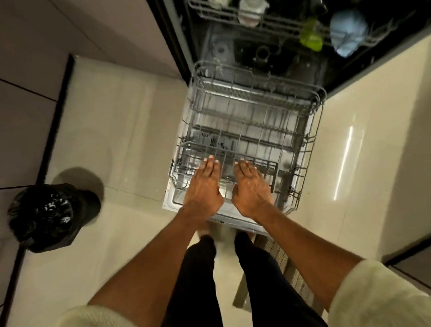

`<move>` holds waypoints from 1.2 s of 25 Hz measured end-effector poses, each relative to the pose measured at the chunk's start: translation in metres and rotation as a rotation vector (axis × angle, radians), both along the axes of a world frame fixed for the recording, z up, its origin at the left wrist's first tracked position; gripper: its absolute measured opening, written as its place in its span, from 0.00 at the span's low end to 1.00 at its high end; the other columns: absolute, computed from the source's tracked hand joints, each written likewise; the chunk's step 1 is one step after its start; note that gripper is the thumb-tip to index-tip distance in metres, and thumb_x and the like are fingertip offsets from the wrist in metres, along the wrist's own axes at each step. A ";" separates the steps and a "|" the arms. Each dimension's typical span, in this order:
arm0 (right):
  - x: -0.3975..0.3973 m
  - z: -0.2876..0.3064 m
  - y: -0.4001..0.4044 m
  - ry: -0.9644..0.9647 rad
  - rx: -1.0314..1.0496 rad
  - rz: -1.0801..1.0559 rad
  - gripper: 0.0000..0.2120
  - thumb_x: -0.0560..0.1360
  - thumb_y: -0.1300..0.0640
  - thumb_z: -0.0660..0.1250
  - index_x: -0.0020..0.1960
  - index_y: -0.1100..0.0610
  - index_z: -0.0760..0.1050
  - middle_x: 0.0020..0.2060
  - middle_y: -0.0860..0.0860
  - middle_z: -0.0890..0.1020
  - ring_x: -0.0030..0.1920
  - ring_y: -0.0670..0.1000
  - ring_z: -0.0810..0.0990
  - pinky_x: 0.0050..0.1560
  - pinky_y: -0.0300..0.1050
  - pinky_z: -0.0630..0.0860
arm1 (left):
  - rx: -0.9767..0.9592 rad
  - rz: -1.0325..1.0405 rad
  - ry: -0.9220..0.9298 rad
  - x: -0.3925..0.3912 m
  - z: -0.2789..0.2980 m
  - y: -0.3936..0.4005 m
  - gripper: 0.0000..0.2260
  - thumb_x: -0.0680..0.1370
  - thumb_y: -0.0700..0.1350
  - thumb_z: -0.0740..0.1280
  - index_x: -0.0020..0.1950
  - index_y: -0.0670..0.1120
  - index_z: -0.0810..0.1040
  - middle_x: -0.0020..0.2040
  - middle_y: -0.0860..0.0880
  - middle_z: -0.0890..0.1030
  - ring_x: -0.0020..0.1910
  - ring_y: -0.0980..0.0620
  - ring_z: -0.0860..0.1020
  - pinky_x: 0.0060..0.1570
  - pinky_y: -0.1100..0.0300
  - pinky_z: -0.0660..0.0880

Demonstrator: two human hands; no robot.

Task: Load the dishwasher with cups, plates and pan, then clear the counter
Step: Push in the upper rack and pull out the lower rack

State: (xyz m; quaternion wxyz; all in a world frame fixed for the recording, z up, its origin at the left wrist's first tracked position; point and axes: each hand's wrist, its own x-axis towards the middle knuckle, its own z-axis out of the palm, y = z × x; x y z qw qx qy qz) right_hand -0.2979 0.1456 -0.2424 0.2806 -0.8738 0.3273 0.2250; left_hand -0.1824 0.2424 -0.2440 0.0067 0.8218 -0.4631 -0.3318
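The dishwasher stands open with its grey wire lower rack (310, 137) pulled out over the lowered door; I see no dishes in it. My left hand (205, 188) and my right hand (250, 187) lie side by side, palms down and fingers straight, over the rack's near edge. The upper rack (208, 8) holds white cups (252, 1), a light blue cup (346, 31) and a green item (310, 36). No plates or pan are in view.
A black bin with a black liner (47, 217) stands on the pale tiled floor at the left. Cabinet fronts run along the left side and the right edge. My legs and a woven mat (280, 257) are right in front of the door.
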 end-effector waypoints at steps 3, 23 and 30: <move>0.024 0.029 0.025 0.007 -0.020 0.083 0.33 0.83 0.52 0.55 0.82 0.60 0.44 0.82 0.57 0.46 0.81 0.55 0.44 0.80 0.52 0.42 | 0.004 0.037 -0.017 0.013 0.022 0.029 0.37 0.79 0.46 0.61 0.81 0.41 0.41 0.81 0.42 0.43 0.80 0.45 0.41 0.79 0.49 0.44; 0.359 0.209 0.229 -0.287 -0.202 0.222 0.30 0.85 0.48 0.49 0.82 0.59 0.45 0.82 0.55 0.47 0.81 0.52 0.44 0.79 0.47 0.41 | -0.182 0.271 -0.275 0.334 0.217 0.272 0.31 0.84 0.48 0.52 0.80 0.43 0.37 0.81 0.45 0.37 0.79 0.50 0.35 0.78 0.53 0.38; 0.485 0.249 0.201 -0.416 -0.275 0.201 0.31 0.84 0.48 0.52 0.82 0.58 0.47 0.82 0.55 0.49 0.81 0.51 0.46 0.79 0.47 0.42 | -0.291 0.400 -0.326 0.451 0.258 0.258 0.32 0.84 0.49 0.54 0.81 0.43 0.39 0.81 0.46 0.39 0.80 0.50 0.38 0.79 0.52 0.41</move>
